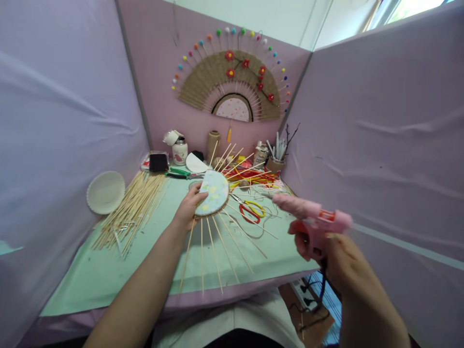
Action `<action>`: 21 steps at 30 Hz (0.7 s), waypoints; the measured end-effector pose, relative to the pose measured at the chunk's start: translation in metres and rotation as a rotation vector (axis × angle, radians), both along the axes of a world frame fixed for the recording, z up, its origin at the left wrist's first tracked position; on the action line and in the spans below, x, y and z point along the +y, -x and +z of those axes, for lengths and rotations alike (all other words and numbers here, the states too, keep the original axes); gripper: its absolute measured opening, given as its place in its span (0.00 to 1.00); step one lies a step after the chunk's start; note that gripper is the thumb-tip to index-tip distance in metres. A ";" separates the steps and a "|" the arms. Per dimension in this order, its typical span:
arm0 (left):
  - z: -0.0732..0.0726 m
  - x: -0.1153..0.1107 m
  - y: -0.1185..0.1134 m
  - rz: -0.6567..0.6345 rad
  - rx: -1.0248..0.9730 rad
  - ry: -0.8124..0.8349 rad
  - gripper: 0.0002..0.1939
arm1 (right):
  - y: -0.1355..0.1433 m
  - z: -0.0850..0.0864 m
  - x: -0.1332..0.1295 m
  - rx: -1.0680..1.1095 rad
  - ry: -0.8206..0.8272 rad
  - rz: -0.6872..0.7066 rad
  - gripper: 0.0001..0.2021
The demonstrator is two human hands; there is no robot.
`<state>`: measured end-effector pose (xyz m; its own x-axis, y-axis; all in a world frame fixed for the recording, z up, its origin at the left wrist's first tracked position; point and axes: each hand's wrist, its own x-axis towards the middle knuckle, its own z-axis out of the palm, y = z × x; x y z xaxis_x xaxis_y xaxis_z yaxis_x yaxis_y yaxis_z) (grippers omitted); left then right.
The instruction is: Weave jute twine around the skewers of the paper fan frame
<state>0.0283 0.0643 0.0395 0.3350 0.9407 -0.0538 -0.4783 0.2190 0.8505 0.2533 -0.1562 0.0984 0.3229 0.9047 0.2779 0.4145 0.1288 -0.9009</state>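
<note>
Holding a round pale-blue painted disc with thin wooden skewers radiating from its edge (213, 193), the left hand (188, 209) grips it at the left rim, thumb on the painted face, remaining fingers behind and out of sight. Disc is raised off the mint-green surface (108, 270), tilted toward the camera; skewers fan out upward to the right and downward toward the near edge.

Right hand (326, 251) is closed around the handle of a pink plastic hot-glue gun (311, 215). Fingers are wrapped and pressed together on the grip; nozzle points left toward the disc but stands well apart from it. A dark cord hangs from the handle below the surface edge.

On the surface, left: a loose pile of plain wooden skewers (134, 208); just beside it, a white paper plate (106, 192) leans against the lilac cloth wall. Between disc and glue gun lie red-and-yellow-handled scissors (251, 210). Behind the disc: green-handled pliers (181, 173), a white ceramic jar with a pink motif (180, 151), a brown cylindrical holder (213, 143), a pot of pale sticks (276, 162), and a heap of red and yellow strips (253, 176).

On the pink back wall hangs a large tan woven fan with red flowers and coloured bead-tipped skewers (232, 82).
</note>
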 end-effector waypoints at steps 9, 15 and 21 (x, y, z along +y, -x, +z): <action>0.001 -0.008 -0.006 -0.038 0.131 0.008 0.26 | 0.025 -0.006 0.016 -0.199 0.283 0.146 0.26; 0.000 -0.010 -0.010 -0.058 0.196 0.035 0.23 | 0.025 -0.018 0.026 -0.155 0.333 0.142 0.22; 0.001 -0.011 -0.011 -0.067 0.227 0.043 0.21 | 0.025 -0.022 0.034 -0.181 0.364 0.144 0.21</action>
